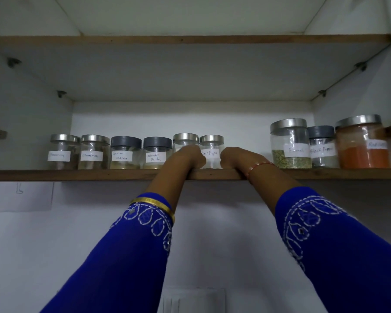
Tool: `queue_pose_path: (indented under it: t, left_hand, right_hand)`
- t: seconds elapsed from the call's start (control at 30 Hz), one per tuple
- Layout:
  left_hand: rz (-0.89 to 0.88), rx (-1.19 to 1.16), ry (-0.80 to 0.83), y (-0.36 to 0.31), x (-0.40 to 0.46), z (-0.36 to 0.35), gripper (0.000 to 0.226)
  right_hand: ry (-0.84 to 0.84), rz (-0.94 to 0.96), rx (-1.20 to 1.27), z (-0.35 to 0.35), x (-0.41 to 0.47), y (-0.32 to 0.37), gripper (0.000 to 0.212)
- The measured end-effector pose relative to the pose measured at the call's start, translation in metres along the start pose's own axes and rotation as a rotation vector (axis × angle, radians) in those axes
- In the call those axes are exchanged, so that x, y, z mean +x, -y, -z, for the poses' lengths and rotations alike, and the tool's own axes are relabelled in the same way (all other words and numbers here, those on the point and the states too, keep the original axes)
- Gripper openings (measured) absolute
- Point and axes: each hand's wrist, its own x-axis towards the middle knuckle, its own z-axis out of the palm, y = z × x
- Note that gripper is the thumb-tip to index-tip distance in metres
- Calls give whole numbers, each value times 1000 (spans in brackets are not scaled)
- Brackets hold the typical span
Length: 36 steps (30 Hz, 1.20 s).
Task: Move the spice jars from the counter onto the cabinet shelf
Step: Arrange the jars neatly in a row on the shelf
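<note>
Small black pepper jar (211, 151) sits on cabinet shelf (77, 174) btwn both hands. Left hand (187, 158) curls vs unlabelled jar (185, 141); right hand (239, 158) clenched, holding nothing visible. Nudge jars back, labels fwd, w/o tipping the neighbours.

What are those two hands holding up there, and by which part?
Hard to tell: left hand covers a silver-lidded jar; right hand rests beside the Black Pepper jar.
</note>
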Motion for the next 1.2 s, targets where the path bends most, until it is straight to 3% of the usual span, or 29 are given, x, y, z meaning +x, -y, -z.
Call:
queue_pose_path:
  t: [0.1,0.17,0.27,0.43,0.57,0.8,0.9,1.03,1.2]
  left_hand:
    - [-51,-81,-197,1,-18,5,34]
    - [-103,-114,-311,-2,-36,4,31]
    - [-204,-131,-372,-9,-64,-5,33]
    - [-307,-145,-447,-27,-96,-16,33]
    - [-382,-146,-384,-60,-109,-30,34]
    - [-492,-163,-184,-127,-111,-53,30]
    - [-503,-100,-116,-150,-106,-57,42]
    - [-478,-72,-92,-166,-89,-59,52]
    - [-521,5,-152,-177,-68,-62,46]
  right_hand:
    - [-143,23,41,3,-9,-5,15]
    - [-232,44,77,5,-21,-8,27]
    - [-359,94,137,3,-40,-18,24]
    - [-389,209,164,2,-83,-41,31]
    - [-431,211,169,7,-111,-72,30]
    - [-514,53,148,32,-137,-133,31]
    - [-520,-19,186,45,-137,-156,29]
    - [-522,-133,232,60,-127,-175,36]
    - [-486,-150,358,64,-99,-184,36]
